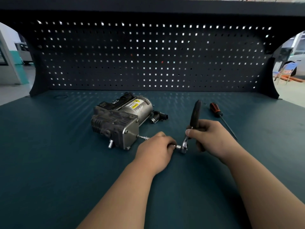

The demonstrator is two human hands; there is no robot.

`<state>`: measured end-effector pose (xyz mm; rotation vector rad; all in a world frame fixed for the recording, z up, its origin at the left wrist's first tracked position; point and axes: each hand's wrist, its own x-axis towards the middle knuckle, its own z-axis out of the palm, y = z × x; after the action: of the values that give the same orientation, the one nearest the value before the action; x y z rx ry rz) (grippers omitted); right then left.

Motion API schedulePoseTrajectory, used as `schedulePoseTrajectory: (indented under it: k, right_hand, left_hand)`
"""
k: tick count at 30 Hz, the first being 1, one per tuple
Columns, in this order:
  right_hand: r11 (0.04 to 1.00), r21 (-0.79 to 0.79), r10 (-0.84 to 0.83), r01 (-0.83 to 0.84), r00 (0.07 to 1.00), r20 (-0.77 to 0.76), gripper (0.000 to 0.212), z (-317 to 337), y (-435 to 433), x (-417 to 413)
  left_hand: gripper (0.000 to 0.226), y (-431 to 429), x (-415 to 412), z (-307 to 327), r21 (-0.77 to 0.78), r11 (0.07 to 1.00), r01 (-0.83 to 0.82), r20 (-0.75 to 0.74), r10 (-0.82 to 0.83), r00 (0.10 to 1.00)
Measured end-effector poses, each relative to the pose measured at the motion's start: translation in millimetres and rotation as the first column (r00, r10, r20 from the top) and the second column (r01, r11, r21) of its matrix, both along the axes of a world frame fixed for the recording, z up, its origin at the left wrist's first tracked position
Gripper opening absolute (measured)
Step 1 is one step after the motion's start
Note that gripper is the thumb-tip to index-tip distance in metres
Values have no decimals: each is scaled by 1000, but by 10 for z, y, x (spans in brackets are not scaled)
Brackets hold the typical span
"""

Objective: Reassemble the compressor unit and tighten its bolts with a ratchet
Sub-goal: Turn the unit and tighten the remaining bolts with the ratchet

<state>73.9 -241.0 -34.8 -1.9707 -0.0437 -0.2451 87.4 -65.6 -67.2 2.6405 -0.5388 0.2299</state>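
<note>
We stood in a vehicle workshop: a dark perforated tool board (148,55) backed our teal desk (49,146), an orange-handled screwdriver (217,111) lay near a grimy compressor unit (118,118), and a white car (299,55) and a van (24,52) showed beyond the board's ends.

Open bench (49,162) left and front; compressor (120,119), black part (159,117), screwdriver (217,113) and pegboard (148,55) block beyond.
</note>
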Motion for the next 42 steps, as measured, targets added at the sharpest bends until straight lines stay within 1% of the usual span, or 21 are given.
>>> schedulePoseTrajectory:
  k: [4, 5, 8, 9, 12, 16, 18, 21, 23, 25, 27, 29, 32, 34, 35, 39, 42]
  right_hand:
    - [998, 33, -45, 47, 997, -63, 13, -25, -9, 67]
    - [998, 15, -58, 59, 995, -81, 16, -36, -6, 84]
    - [981, -167, -128, 100, 978, -167, 30, -73, 17, 124]
    - [974, -198, -150, 112, 971, -188, 33, -83, 24, 140]
    - [974, -188, -169, 130, 963, -211, 35, -95, 25, 184]
    - [971, -211, -162, 114, 960, -227, 33, -102, 24, 185]
    - [976, -189, -142, 107, 973, -184, 29, -104, 40, 167]
    - [991, -101, -97, 91, 994, -52, 13, -39, 38, 89]
    - [994, -108, -23, 24, 1000, 12, 7, 25, -2, -9]
    - [979, -190, 75, -70, 997, 16, 4, 72, -47, -114]
    - [949, -282, 138, -140, 990, -29, 6, 91, -62, -192]
    - [944, -286, 156, -165, 986, -55, 9, 96, -70, -200]
    - [973, -194, 115, -123, 992, -51, 6, 96, -73, -135]
    - [992, -115, 44, -49, 998, -46, 6, 68, -48, -63]
    - [994, -111, 1, -8, 998, -58, 9, 48, -25, -22]
    - [958, -279, -121, 62, 972, -200, 28, -36, 47, 104]
    - [951, -295, -162, 87, 957, -239, 34, -52, 51, 149]
  left_hand:
    - [24, -5, -1, -1, 20, 1000, -9, -2, 9, 1000]
    - [24, -7, -4, -1, 23, 1000, -12, -2, 12, 1000]
    - [26, -18, -3, 6, 29, 999, -16, 4, 16, 1000]
    - [26, -20, -1, 9, 28, 999, -18, 4, 18, 1000]
    - [25, -19, -12, 7, 17, 1000, -24, -1, 24, 1000]
    - [23, -25, -19, -5, 18, 999, -29, -7, 29, 1000]
    - [24, -31, -11, 2, 29, 999, -34, -11, 35, 999]
    - [24, -25, 10, 17, 40, 999, -30, -12, 30, 999]
    - [24, -17, 23, 25, 44, 999, -21, -11, 21, 1000]
    - [24, -19, 34, 32, 43, 999, -20, -11, 20, 1000]
    - [23, -25, 36, 34, 41, 999, -23, -7, 24, 1000]
    - [22, -24, 34, 31, 39, 999, -25, 1, 25, 1000]
    - [22, -9, 21, 18, 21, 999, -25, 6, 25, 1000]
    - [22, -2, 10, 11, 2, 1000, -22, 10, 22, 1000]
    - [22, 1, 3, 10, -6, 1000, -22, 8, 22, 1000]
    - [22, 11, -10, 4, -37, 999, -12, -2, 12, 1000]
    - [21, 17, -6, -8, -29, 1000, -11, 5, 11, 1000]
